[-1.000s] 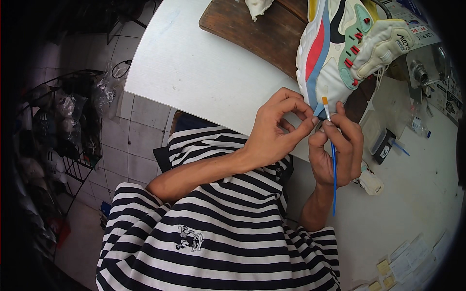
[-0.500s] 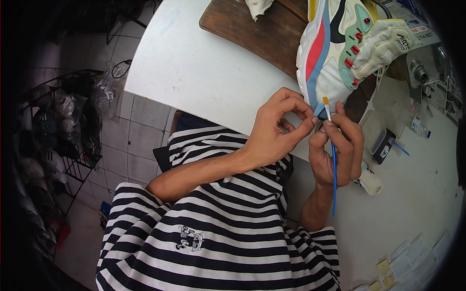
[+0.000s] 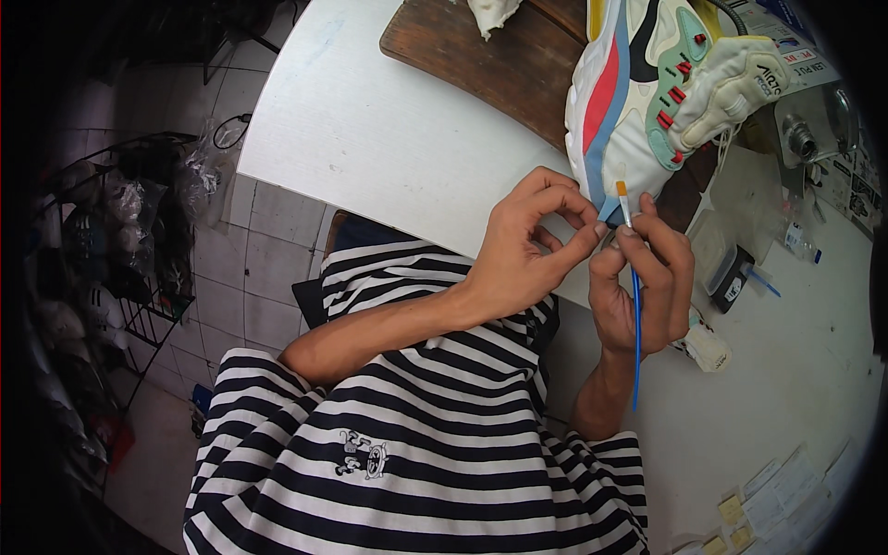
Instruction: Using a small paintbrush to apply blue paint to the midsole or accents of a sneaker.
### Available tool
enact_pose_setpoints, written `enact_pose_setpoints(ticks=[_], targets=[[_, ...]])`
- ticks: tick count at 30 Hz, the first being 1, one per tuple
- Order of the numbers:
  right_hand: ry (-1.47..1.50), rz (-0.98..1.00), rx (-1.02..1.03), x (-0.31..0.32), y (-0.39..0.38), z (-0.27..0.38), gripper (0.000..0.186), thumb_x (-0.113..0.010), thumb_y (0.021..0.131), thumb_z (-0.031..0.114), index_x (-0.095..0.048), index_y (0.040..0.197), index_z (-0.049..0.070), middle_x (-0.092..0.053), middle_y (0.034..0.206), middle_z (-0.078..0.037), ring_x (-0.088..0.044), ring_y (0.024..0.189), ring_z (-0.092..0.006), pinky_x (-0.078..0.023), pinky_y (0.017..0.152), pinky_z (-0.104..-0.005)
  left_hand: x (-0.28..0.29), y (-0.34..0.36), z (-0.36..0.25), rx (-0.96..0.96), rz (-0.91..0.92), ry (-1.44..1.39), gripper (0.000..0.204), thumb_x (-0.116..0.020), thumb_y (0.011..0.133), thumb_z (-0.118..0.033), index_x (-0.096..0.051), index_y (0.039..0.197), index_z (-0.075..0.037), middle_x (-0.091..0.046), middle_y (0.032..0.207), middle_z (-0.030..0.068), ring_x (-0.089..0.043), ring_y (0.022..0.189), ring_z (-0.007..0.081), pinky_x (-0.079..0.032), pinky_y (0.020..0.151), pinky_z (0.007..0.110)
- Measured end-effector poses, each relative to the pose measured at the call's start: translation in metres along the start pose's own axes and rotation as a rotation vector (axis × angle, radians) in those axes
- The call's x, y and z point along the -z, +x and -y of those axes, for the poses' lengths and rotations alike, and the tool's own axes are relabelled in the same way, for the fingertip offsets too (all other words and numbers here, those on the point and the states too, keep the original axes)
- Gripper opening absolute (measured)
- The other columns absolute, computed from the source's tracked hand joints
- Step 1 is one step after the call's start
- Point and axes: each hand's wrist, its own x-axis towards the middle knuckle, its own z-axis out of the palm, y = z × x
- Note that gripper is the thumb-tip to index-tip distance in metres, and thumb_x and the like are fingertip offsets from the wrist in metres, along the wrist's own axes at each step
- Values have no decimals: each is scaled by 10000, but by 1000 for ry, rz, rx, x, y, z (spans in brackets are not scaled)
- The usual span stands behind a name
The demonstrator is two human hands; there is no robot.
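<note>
A white sneaker (image 3: 641, 83) with red, blue and mint panels rests on a dark wooden board (image 3: 467, 57), toe toward me. My left hand (image 3: 518, 250) is closed, thumb and forefinger pinching a blue strip (image 3: 609, 209) at the toe's lower edge. My right hand (image 3: 647, 287) grips a slim paintbrush (image 3: 635, 347) with a blue handle, its orange bristles upright against the white toe. A small pale patch shows just above the bristles. The far end of the blue strip is hidden by my fingers.
The white table (image 3: 351, 129) carries a pale cloth (image 3: 490, 14), a plastic container (image 3: 717, 245), a black box (image 3: 731, 287), a metal can (image 3: 797, 137), a small bottle (image 3: 803, 242) and paper labels (image 3: 777, 490). A black rack (image 3: 129, 231) of bagged goods stands left on the tiled floor.
The brush in my right hand has shifted very slightly upward on the toe, with the fingers moving along. My left hand and the sneaker look unchanged.
</note>
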Motion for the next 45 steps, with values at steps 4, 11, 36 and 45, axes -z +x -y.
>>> enact_pose_setpoints(ticks=[4, 11, 36, 45], targets=[[-36, -6, -17, -3, -2, -2, 218, -685, 792, -137, -659, 989, -47, -670, 961, -189, -687, 798, -283, -653, 853, -501, 1, 0, 1, 0, 0, 10, 107, -733, 918, -73, -700, 1009, -27, -571, 1138, 40, -610, 984, 102, -524, 689, 205], [22, -3, 12, 0, -2, -3, 183, -662, 811, -133, -646, 979, -62, -662, 960, -203, -691, 811, -288, -653, 858, -515, 0, 0, 0, -8, -1, -3, 105, -732, 918, -72, -700, 1009, -28, -568, 1129, 34, -608, 982, 98, -520, 686, 203], [-19, -2, 6, -2, -1, -3, 208, -706, 757, -140, -675, 935, -36, -677, 951, -172, -700, 795, -288, -652, 850, -474, 0, 0, 0, -16, -4, 9, 96, -724, 915, -47, -697, 1005, -25, -576, 1122, 39, -612, 986, 100, -531, 690, 204], [-5, -3, 11, -3, 0, -2, 192, -679, 760, -147, -673, 924, -48, -679, 938, -171, -701, 791, -283, -653, 850, -490, 1, 0, -1, -5, 3, 3, 103, -730, 913, -58, -696, 1005, -27, -574, 1126, 42, -614, 987, 103, -534, 692, 203]])
